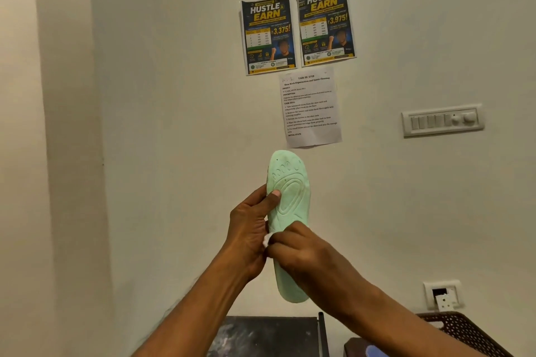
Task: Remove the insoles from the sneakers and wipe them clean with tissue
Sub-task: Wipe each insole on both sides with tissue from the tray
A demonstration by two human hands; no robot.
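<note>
Insole (291,191) upright, toe end up, heel down, long axis near-vertical

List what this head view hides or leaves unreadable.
Head view:
- White tissue wad: mostly under the right hand; only a corner shows.
- Pale green foam insole: middle covered by that hand and the gripping left hand.
- Printed white task sheet: body text too small.
- Brown perforated basket: cut by bottom edge.

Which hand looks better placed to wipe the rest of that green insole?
The right hand: it pinches the white tissue against the middle of the insole, so it probably only needs to slide. The left hand grips the insole's edge, thumb on its face, holding it up.
</note>
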